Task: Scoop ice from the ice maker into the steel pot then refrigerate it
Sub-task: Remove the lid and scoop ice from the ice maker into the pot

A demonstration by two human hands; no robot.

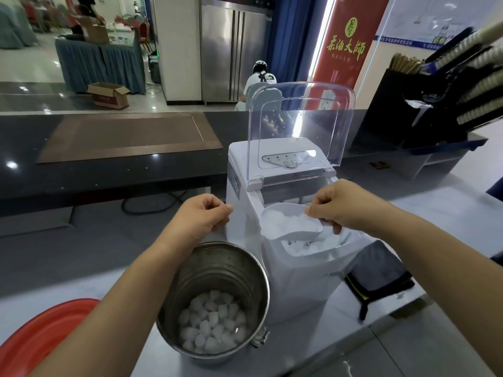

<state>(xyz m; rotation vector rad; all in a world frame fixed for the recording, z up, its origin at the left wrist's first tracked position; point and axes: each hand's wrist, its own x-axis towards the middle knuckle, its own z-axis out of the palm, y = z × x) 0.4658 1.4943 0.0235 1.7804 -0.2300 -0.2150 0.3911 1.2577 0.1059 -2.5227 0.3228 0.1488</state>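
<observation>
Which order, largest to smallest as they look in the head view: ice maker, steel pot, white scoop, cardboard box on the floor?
1. ice maker
2. steel pot, closest to the camera
3. white scoop
4. cardboard box, narrowly smaller, but far off, so its real size is unsure

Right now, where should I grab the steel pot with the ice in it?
Probably grip the steel pot round its wall just below the rim, coming in from the left and the right at once. It stands upright, round and open-topped, with loose ice cubes at the bottom, so a level two-sided grip suits it. Only one small metal ear shows.
</observation>
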